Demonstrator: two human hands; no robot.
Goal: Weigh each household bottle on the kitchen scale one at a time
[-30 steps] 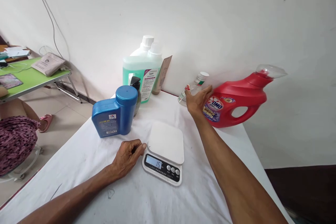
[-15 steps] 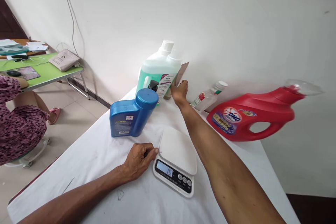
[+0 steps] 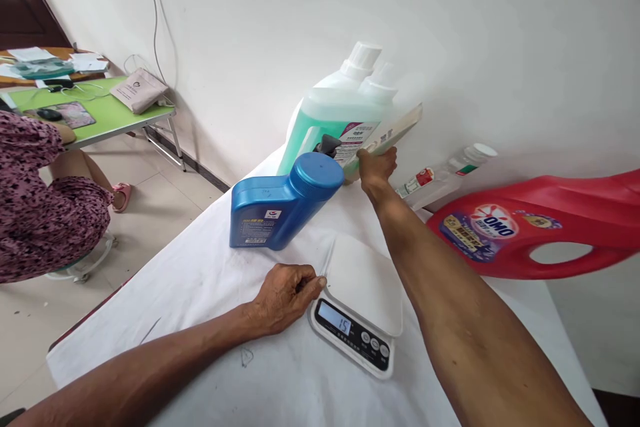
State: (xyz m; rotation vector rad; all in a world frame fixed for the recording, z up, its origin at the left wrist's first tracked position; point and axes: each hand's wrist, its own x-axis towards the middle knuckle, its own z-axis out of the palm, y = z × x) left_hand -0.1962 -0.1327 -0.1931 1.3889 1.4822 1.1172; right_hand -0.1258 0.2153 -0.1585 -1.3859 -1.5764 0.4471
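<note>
My left hand (image 3: 287,297) lies curled on the white cloth, its thumb tip touching the left edge of a white kitchen scale (image 3: 367,287). I see nothing inside its fingers. The scale's plate is bare and its display reads 15. My right hand (image 3: 379,168) reaches toward the wall, closed around a flat, pale packet (image 3: 397,130) with print on its face. The packet tilts to the right; its lower part is partly hidden by the hand. Close behind it stands a jug of green liquid (image 3: 320,113). A blue plastic bottle (image 3: 267,210) stands left of the scale.
A red OMO detergent bottle (image 3: 505,220) and a clear bottle (image 3: 435,180) lean by the wall on the right. Behind the green jug is another white-capped bottle (image 3: 383,83). At left, a person (image 3: 55,193) sits by a green table (image 3: 97,123).
The flat packet has tipped to the right in my right hand, showing more of its printed face. The view has shifted left. My left hand stays against the scale.
</note>
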